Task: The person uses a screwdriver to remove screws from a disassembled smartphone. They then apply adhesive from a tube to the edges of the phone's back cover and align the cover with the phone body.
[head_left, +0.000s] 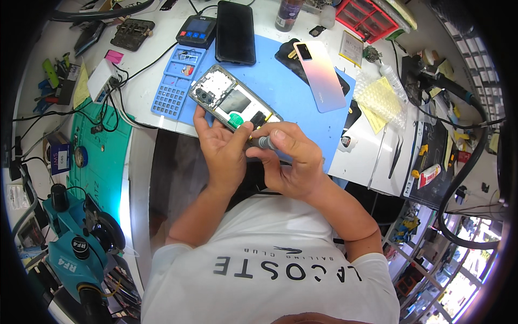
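We see, within the person's grasp over the near edge of the blue flat work mat (280, 62), an opened grey-framed rectangular phone (233, 97), its back off and its white and black inner parts exposed. It lies at a slant, its end with the dark round camera lenses (204, 95) pointing up and to the left. The left hand (222, 154) grasps it along the near long edge, fingers curled beneath and thumb laid close to the round green patch (236, 120). The right hand (294, 156) pinches a grey ribbed cylindrical tool (265, 142) between thumb and forefinger beside the phone's lower right part; we cannot tell whether its tip touches the phone. To the right, on the mat side, we note a glossy pink-to-gold phone back panel (322, 81); to the left, a light-blue compartmented plastic tray (168, 101).

We judge the phone light and stiff along its frame, its smooth edges somewhat slippery, and its bared boards and thin connections fragile. We would therefore hold it by the opposite long rims, supporting it flat from below and keeping fingertips off the exposed parts. The tool appears small and rigid, and we take its ribbed barrel to offer good purchase.
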